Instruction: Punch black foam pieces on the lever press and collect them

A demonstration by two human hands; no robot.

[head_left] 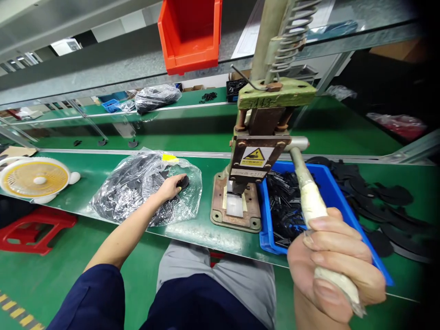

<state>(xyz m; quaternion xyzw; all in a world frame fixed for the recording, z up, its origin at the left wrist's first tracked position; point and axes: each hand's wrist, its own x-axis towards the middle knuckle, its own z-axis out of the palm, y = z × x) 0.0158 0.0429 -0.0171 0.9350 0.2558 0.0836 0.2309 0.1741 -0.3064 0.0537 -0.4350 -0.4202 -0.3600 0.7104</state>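
My right hand (338,259) is wrapped round the tape-covered lever (311,197) of a hand press (257,158), which stands on the green bench. Over at the left, my left hand (172,187) grips a small dark curved piece (183,182) at the mouth of a clear plastic bag (120,192). More dark pieces fill that bag, and a yellow label (169,157) shows on it. Beneath the press head, the base plate (217,201) carries a shiny metal block (234,205). Whether any piece lies under the punch I cannot tell.
A blue bin (343,211) of small black parts sits right of the press, with dark curved pieces (395,192) beyond it. At the left stands a fan (36,178) above a red stool (37,229). An orange bin (190,34) hangs from the overhead shelf.
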